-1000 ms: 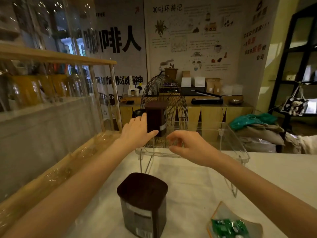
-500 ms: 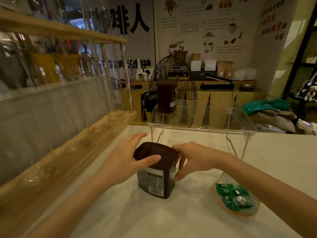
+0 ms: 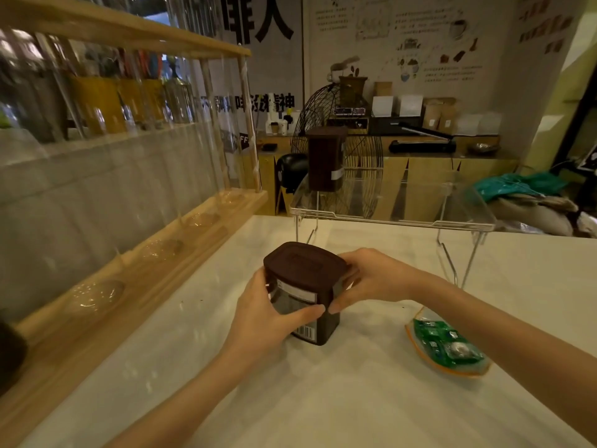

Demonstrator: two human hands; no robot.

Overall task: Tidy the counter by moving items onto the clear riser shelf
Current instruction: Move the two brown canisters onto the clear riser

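Both hands, left [image 3: 265, 313] and right [image 3: 371, 279], clasp the brown-lidded canister [image 3: 303, 292] mid-counter; next, lift onto clear riser shelf [image 3: 391, 218].

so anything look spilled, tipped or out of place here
Nothing stands out. Both hands hold the brown-lidded canister upright on the counter, another canister stands upright on the clear riser shelf, and nothing is spilled.

I see a dark brown lidded jar [image 3: 303, 291] with a barcode label standing upright on the pale surface [image 3: 323, 399]. A matching jar [image 3: 325, 158] stands upright at the left end of the clear shelf [image 3: 391, 220] behind. A packet of green sweets [image 3: 447, 345] lies flat to the right.
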